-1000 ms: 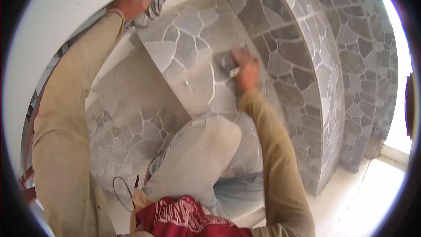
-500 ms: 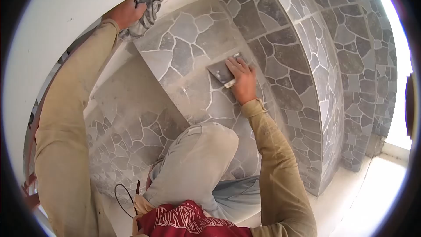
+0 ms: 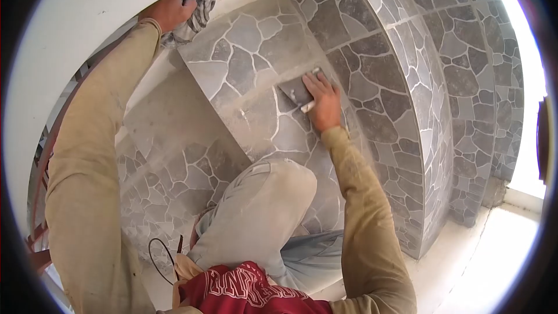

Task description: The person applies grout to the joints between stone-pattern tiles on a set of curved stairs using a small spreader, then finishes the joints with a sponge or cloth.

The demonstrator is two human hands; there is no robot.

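Note:
My right hand [image 3: 323, 100] lies over a flat dark-grey pad [image 3: 296, 91] with pale bits at its ends, its fingers curled on the far side. The pad sits flat on a step tread [image 3: 241, 67] of grey stone-pattern tile with pale joint lines. Dusty grout film covers part of that tread. Up at the left, my left hand [image 3: 170, 11] grips a crumpled grey-striped rag [image 3: 199, 7] by the white wall edge; some of its fingers are hidden.
A tiled riser [image 3: 360, 40] rises right of the tread, with more tiled steps [image 3: 465, 64] beyond. Lower left lies another dusty tiled step [image 3: 174, 122]. My bent knee [image 3: 273, 186] is close to the tread. A smooth white surface [image 3: 70, 35] curves along the left.
My right hand and the pad have shifted very slightly right on the tread. The left hand still holds the rag in about the same place. The whole view has moved a little.

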